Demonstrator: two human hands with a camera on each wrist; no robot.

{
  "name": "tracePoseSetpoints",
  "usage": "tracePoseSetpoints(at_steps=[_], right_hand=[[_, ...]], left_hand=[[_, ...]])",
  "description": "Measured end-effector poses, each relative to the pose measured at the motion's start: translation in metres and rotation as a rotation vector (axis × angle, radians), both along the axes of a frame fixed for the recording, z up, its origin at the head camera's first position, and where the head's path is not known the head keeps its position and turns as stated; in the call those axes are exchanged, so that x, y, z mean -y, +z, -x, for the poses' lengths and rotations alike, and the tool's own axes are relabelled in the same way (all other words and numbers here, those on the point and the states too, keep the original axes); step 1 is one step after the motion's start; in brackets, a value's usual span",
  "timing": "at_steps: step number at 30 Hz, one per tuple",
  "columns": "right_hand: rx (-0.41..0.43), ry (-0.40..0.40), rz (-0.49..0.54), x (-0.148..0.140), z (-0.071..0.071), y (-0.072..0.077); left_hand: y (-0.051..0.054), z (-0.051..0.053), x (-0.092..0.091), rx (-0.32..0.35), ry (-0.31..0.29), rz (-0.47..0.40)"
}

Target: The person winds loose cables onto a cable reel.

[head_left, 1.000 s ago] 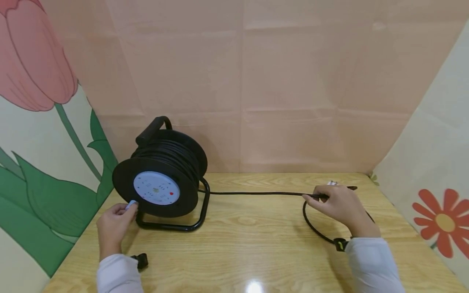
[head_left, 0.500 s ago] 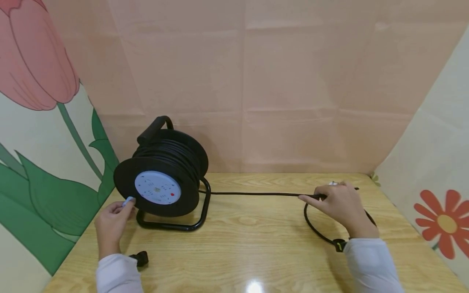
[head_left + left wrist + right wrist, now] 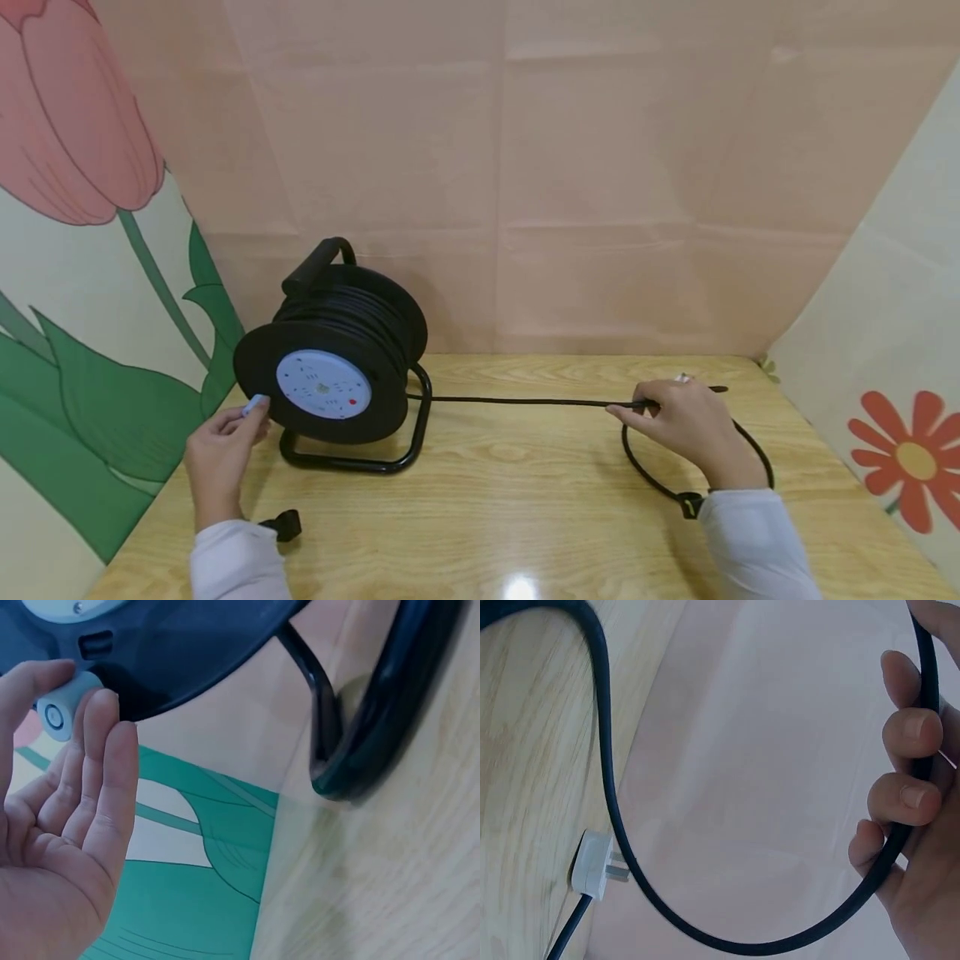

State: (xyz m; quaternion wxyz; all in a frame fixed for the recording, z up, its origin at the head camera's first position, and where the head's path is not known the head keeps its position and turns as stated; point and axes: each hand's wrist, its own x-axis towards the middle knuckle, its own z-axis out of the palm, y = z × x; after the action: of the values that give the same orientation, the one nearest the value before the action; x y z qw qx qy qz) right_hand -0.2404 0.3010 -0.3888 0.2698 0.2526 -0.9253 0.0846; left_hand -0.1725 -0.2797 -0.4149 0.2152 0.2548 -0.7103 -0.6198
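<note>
A black cable reel [image 3: 255, 358] stands on a tubular frame at the table's left, with a pale socket panel [image 3: 318, 385] on its front. My left hand [image 3: 217, 462] pinches the light-coloured knob [image 3: 60, 712] at the lower left of the reel's disc, between thumb and fingers. From the reel a black cable [image 3: 517, 401] runs nearly straight to the right. My right hand [image 3: 690, 425] holds this cable, its fingers curled round it in the right wrist view. Past that hand the cable hangs in a loop, and its white plug [image 3: 592, 866] lies on the table.
The wooden table [image 3: 487, 500] ends at a pinkish backdrop [image 3: 495, 167]. Flower-printed sheets stand at left and right. A small black object [image 3: 283, 525] shows beside the left sleeve, and another [image 3: 688, 504] near the right sleeve.
My left hand and the knob have moved a little left and up along the disc's edge. My right hand has shifted slightly left, still holding the cable.
</note>
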Motion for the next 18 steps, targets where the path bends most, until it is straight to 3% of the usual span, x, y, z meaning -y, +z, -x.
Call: tracePoseSetpoints(at_steps=[3, 6, 10, 18], right_hand=[[-0.03, -0.013, -0.009, -0.002, 0.0, 0.0], [0.022, -0.033, -0.005, -0.002, 0.0, -0.001], [0.119, -0.041, 0.008, -0.001, 0.0, -0.002], [0.123, -0.06, 0.0, 0.004, -0.001, -0.002]], left_hand=[[0.004, 0.0, -0.002, -0.076, 0.02, -0.105], [0.009, -0.001, -0.003, -0.137, 0.038, -0.171], [0.016, -0.001, -0.005, -0.2, 0.059, -0.18], [0.029, -0.002, -0.009, -0.29, 0.078, -0.166]])
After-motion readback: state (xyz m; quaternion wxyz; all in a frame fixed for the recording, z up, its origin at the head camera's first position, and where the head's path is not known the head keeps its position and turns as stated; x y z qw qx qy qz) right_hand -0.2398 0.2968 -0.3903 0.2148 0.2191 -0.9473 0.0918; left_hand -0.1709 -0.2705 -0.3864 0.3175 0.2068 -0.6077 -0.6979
